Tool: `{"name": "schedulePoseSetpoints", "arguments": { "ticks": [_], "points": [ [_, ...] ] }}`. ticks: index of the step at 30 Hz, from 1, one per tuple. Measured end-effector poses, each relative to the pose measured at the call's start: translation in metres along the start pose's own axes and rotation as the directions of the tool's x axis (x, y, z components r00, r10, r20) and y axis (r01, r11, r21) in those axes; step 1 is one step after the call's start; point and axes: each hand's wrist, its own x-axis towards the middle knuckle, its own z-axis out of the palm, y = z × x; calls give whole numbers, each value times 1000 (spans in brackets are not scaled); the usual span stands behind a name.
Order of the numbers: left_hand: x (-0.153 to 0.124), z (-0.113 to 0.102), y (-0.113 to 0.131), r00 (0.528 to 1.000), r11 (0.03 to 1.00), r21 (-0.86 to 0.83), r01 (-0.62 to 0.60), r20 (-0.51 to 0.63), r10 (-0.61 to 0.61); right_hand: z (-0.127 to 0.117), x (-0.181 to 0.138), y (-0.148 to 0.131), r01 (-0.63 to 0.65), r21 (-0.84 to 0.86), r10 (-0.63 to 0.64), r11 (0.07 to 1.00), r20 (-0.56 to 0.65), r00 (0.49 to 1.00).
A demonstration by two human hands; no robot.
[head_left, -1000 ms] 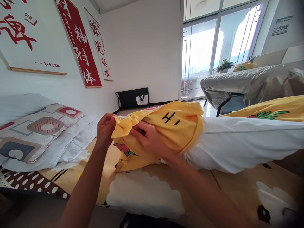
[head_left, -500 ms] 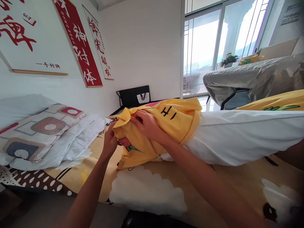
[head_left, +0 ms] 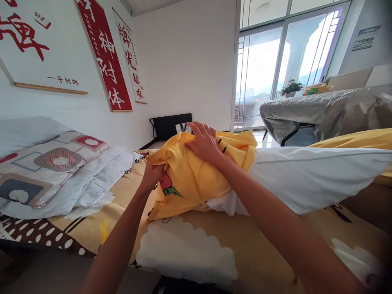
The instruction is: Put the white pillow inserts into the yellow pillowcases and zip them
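A yellow pillowcase (head_left: 186,179) with a strawberry print covers the near end of a long white pillow (head_left: 309,175) that lies across the bed. My left hand (head_left: 152,175) grips the pillowcase's left edge low down. My right hand (head_left: 204,141) rests flat on top of the yellow fabric, fingers spread, pressing it onto the pillow. The rest of the white pillow sticks out bare to the right.
The bed sheet (head_left: 196,245) is tan with white cloud shapes. A patterned pillow (head_left: 45,163) lies on folded white bedding (head_left: 101,175) at the left. Red and white banners (head_left: 105,53) hang on the wall. A plastic-covered table (head_left: 324,110) stands before the glass doors (head_left: 275,61).
My right hand has let go of the fabric edge and moved up onto the top of the pillowcase. My left hand has dropped lower along the left edge, pulling the case.
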Motion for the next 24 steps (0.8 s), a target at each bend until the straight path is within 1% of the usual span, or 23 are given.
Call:
{"name": "schedulePoseSetpoints", "arguments": {
  "ticks": [1, 4, 5, 6, 7, 9, 11, 13, 16, 18, 19, 20, 22, 23, 24],
  "points": [
    [0, -2, 5, 1000, 1000, -7, -10, -10, 10, -1, 0, 2, -25, -1, 25, 1000, 23, 999],
    [-2, -8, 20, 996, 997, 15, -79, -48, 79, -2, 0, 6, -51, 14, 47, 999, 192, 980],
    [-2, -10, 24, 992, 994, 35, -107, -69, 109, -2, 0, 7, -59, 2, 57, 998, 221, 974],
    [-3, -12, 28, 986, 990, 56, -132, -91, 137, -2, 1, 7, -68, -18, 70, 998, 220, 973],
    [-3, -13, 31, 981, 986, 73, -150, -115, 158, -3, 1, 6, -77, -42, 83, 996, 192, 978],
    [-3, -16, 35, 970, 981, 83, -174, -156, 185, -10, 4, 4, -98, -74, 104, 993, 96, 990],
    [0, -19, 40, 959, 980, 43, -196, -198, 200, -25, 11, 0, -115, -70, 116, 991, 16, 993],
    [7, -20, 49, 946, 970, -81, -229, -254, 203, -46, 20, -7, -134, -38, 132, 990, -43, 990],
    [20, -20, 70, 909, 895, -312, -318, -367, 195, -78, 37, -20, -155, -7, 153, 988, -138, 979],
    [27, -19, 80, 898, 869, -367, -332, -405, 172, -87, 44, -24, -167, -38, 158, 985, -173, 972],
    [29, -19, 82, 905, 877, -370, -306, -399, 147, -86, 44, -23, -172, -73, 159, 982, -157, 975],
    [30, -19, 81, 922, 896, -366, -249, -372, 104, -82, 42, -22, -171, -121, 158, 978, -111, 981],
    [29, -22, 72, 968, 933, -357, -51, -246, -41, -68, 34, -17, -155, -229, 167, 961, 32, 986],
    [28, -25, 66, 977, 936, -348, 54, -176, -121, -59, 29, -14, -149, -271, 184, 951, 108, 977],
    [27, -29, 60, 975, 932, -333, 140, -120, -189, -50, 25, -12, -148, -296, 204, 944, 168, 964]
  ]
}}
